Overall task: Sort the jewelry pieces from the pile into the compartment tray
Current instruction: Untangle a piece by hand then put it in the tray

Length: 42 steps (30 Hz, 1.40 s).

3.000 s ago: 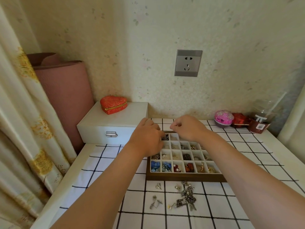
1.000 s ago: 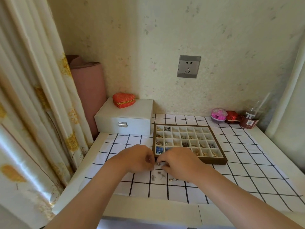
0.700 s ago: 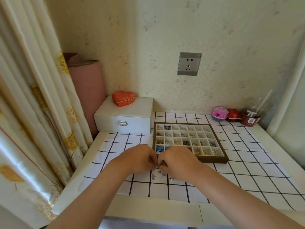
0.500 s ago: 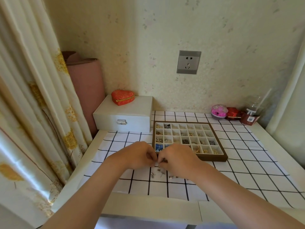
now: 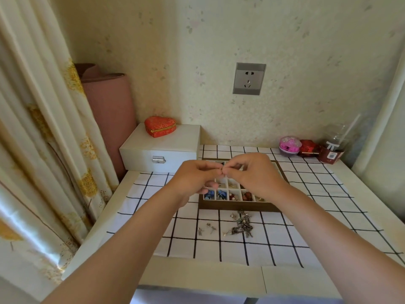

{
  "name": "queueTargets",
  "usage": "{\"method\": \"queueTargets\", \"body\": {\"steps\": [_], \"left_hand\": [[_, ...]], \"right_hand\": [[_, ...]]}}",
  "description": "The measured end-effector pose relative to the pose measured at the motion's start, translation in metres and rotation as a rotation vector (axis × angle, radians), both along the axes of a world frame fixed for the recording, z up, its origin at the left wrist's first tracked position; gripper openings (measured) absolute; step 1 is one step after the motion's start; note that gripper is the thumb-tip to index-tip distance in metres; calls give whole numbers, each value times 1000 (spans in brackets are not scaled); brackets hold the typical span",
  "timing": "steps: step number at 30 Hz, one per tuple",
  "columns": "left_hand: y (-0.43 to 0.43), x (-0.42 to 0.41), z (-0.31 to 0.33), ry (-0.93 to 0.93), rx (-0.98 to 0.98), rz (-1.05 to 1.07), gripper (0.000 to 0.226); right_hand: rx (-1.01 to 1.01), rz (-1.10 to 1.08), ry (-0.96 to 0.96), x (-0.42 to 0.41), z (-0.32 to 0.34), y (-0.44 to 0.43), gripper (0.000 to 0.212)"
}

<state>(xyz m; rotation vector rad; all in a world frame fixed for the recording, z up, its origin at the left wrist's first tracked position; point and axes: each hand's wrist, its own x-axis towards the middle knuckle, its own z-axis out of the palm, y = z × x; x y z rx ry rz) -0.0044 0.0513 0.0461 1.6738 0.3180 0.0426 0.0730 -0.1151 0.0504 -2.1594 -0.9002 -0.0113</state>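
Silvery, tangled pieces still lie in the pile on the checked cloth, just near of the wooden tray. The left hand and right hand have risen from there to over its far cells, fingertips pinching one tiny jewelry piece together; placing looks imminent
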Motion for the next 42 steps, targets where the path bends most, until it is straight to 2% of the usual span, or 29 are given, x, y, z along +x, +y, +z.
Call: {"method": "queueTargets", "body": {"steps": [2, 6, 12, 18, 19, 23, 27, 29, 33, 38, 42], "left_hand": [[-3, 9, 4, -6, -37, 25, 20], [-4, 29, 6, -32, 15, 51, 18], [-1, 56, 2, -40, 23, 98, 4], [0, 77, -10, -45, -13, 101, 10], [1, 80, -16, -58, 61, 104, 14], [7, 86, -40, -76, 671, 24, 27], [9, 89, -53, -53, 940, -139, 44], [9, 89, -54, -49, 1006, -199, 50], [13, 88, -54, -14, 1011, -260, 58], [18, 85, -50, 2, 953, -295, 59], [20, 82, -50, -20, 941, -278, 57]], "right_hand": [[16, -16, 3, 6, 1, 0, 6], [53, -43, 15, 24, 1, 4, 6], [135, -44, 85, 50, 5, 8, 8], [114, -78, 68, 82, -3, 14, 11], [67, -91, 44, 89, -6, 15, 11], [-190, -133, -51, 110, -16, 17, 9], [-454, -100, -121, 118, -31, 27, 16], [-528, -86, -162, 120, -36, 33, 15], [-603, -43, -246, 118, -38, 41, 16], [-580, -87, -331, 114, -47, 44, 13], [-543, -136, -246, 119, -44, 40, 10]]}}
